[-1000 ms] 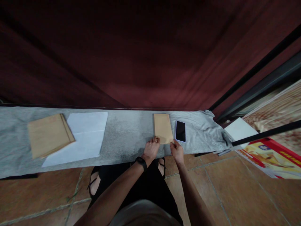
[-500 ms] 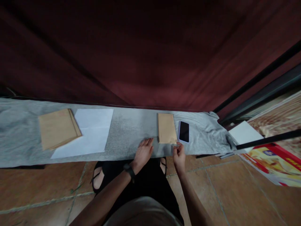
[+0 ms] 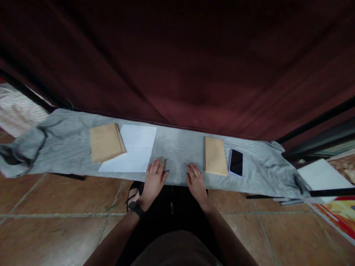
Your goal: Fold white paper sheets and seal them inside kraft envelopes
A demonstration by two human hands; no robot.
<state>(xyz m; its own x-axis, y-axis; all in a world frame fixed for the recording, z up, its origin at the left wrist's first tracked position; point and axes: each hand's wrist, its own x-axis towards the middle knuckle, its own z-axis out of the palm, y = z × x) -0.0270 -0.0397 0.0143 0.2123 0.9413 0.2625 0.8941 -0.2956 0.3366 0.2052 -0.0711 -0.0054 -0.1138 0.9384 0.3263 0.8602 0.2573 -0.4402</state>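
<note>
My left hand (image 3: 154,178) lies palm down with fingers spread on the grey cloth (image 3: 177,147), just at the lower right corner of a white sheet of paper (image 3: 137,147). Part of that sheet is covered by a few fanned brown paper envelopes (image 3: 105,143). My right hand (image 3: 196,181) rests on the cloth too, fingers stretched out and holding nothing. Right of it sits a neat stack of brown envelopes (image 3: 215,156), a small gap away from the fingers. A phone with a dark screen and lilac edge (image 3: 236,162) lies beyond the stack.
A dark red curtain (image 3: 183,85) hangs behind the narrow cloth-covered surface. Black bars (image 3: 318,120) flank it on the right, near a white sheet (image 3: 323,179) and a red-and-yellow printed box (image 3: 341,212). Tiled floor (image 3: 249,236) shows below.
My right hand has left the lower corner of the envelope stack and moved left onto the cloth, its fingers now spread. My left hand has shifted toward the white paper. The view has swung left.
</note>
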